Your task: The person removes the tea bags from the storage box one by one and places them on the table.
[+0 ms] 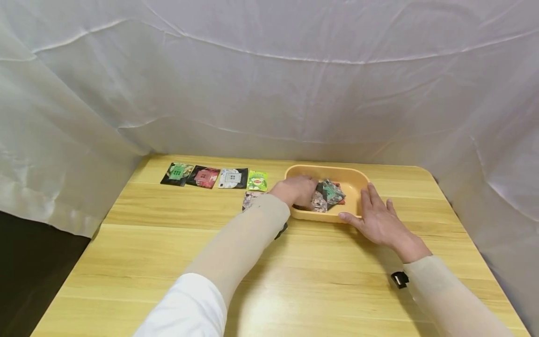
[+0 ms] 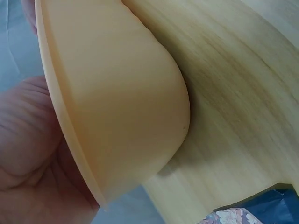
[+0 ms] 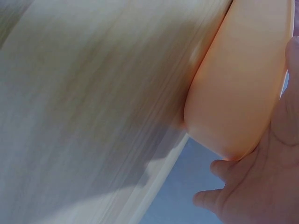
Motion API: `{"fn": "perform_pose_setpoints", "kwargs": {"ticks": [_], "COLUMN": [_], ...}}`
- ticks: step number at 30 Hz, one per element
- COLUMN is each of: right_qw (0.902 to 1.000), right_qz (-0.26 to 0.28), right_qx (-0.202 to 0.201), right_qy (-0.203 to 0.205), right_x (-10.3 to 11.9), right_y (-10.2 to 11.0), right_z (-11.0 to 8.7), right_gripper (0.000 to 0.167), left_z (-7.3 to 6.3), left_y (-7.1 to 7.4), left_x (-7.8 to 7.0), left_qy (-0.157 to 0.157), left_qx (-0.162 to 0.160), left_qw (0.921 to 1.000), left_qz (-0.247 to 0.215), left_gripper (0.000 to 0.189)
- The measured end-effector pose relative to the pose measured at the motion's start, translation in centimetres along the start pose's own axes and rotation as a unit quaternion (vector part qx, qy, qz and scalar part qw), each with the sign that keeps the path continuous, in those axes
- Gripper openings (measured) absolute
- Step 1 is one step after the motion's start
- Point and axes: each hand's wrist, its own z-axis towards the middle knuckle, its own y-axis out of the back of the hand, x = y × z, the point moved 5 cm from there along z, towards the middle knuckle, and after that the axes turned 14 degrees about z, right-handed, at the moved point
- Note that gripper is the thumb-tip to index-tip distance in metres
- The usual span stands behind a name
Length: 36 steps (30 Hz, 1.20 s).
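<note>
An orange-yellow plastic tray stands toward the back of the table, with several tea bag packets heaped inside. My left hand reaches over its left side, fingers down among the packets; they are hidden, so I cannot tell whether they pinch one. In the left wrist view, that hand is behind the tray wall. My right hand rests against the tray's right front corner, fingers spread and fairly straight, thumb at the front rim. The right wrist view shows its palm against the outer wall.
Left of the tray, a row holds a dark green packet, a red one, a white-and-black one and a bright green one. A pink floral packet lies below, partly behind my left forearm. White cloth hangs behind the wooden table.
</note>
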Motion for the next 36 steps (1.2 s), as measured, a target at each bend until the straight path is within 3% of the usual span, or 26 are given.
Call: {"fn": "perform_pose_setpoints", "kwargs": {"ticks": [10,18,25,36], "right_qw": [1.0,1.0,1.0,1.0], "right_qz": [-0.001,0.002,0.002,0.002], "right_qx": [0.002,0.002,0.003,0.006], "right_qy": [0.001,-0.001,-0.001,-0.005], "right_x": [0.3,0.4,0.4,0.2], "right_y": [0.0,0.2,0.1,-0.1], "right_z": [0.1,0.1,0.1,-0.1], "right_gripper": [0.116,0.116,0.116,0.116], "left_z": [0.3,-0.1,-0.2,-1.4], "left_y": [0.0,0.5,0.9,2.5], "left_x": [0.4,0.2,0.1,0.1], "left_qy": [-0.013,-0.001,0.014,0.018], "left_qx": [-0.005,-0.034,-0.057,-0.102], "left_qw": [0.9999,0.9994,0.9982,0.9931], "left_qz": [-0.007,-0.005,0.014,0.054], "left_gripper": [0.057,0.089,0.098,0.097]}}
